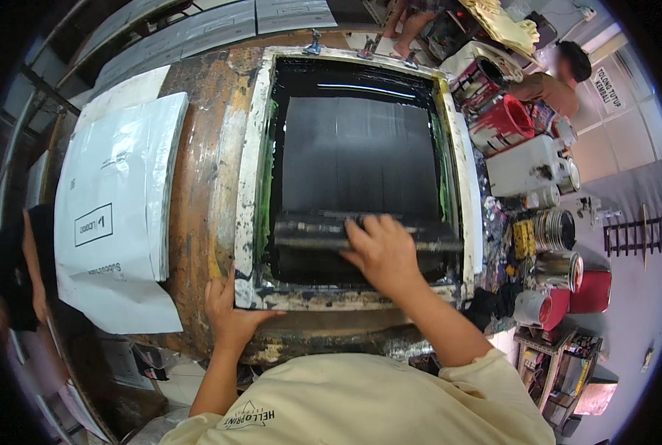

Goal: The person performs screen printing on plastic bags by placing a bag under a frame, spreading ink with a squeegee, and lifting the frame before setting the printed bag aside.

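My right hand [381, 251] is closed over a long dark squeegee [312, 231], which lies across the near part of a screen printing frame [248, 185]. Black ink covers the inner border of the screen, and a dark grey rectangle [357, 152] fills its middle. At the frame's near left corner is my left hand [231, 308], its thumb stretched along the near edge and its fingers against the outer side. It grips nothing that I can make out apart from the frame's corner.
A stack of white printed sheets [119, 200] lies on the stained wooden table [201, 156] at left. Ink buckets [503, 119], a white canister [524, 167] and tins [557, 268] crowd the right. Clamps [366, 49] hold the far edge. Other people are at far right, top and left.
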A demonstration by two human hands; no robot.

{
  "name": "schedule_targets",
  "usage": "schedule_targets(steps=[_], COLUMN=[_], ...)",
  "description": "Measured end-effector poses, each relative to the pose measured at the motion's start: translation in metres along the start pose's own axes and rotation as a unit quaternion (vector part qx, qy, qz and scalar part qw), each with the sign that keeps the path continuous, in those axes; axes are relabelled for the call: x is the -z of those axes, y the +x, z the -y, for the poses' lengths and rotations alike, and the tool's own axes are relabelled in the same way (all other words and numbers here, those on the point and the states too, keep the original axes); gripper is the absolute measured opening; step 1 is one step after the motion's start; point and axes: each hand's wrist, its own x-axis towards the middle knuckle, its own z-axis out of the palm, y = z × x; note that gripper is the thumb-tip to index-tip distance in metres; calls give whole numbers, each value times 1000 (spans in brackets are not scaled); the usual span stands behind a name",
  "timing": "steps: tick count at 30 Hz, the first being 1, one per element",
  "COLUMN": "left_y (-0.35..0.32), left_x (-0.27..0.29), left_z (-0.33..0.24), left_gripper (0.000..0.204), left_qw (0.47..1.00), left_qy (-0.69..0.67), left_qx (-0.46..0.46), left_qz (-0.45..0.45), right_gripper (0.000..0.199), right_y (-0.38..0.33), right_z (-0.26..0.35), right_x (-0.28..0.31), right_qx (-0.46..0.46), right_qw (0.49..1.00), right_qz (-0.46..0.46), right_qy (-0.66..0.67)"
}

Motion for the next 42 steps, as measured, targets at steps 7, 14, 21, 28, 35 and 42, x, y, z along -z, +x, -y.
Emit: schedule_targets(steps=[7, 14, 21, 28, 35, 42], left_y=[-2, -10, -15, -12, -10, 32], left_x=[6, -4, -13, -11, -1, 45], left_z=[-1, -3, -6, -7, -21, -76], left_gripper=[99, 130, 126, 120, 101, 101], left_qw=[997, 988, 984, 981, 932, 830], left_qy=[-40, -143, -157, -173, -348, -534], left_qx=[58, 20, 46, 36, 75, 54], left_qz=[19, -45, -77, -80, -62, -150], right_gripper=[32, 40, 39, 36, 34, 36], right_y=[162, 252, 207, 48, -34, -10], right_z=[-115, -171, -148, -30, 52, 76], right_x=[-44, -4, -25, 19, 73, 142], right_qx=[20, 43, 24, 6, -30, 14], right_qw=[995, 999, 996, 999, 998, 982], right_qz=[-79, 14, -26, 27, 60, -132], right_qy=[-60, -31, -85, -41, -13, -133])
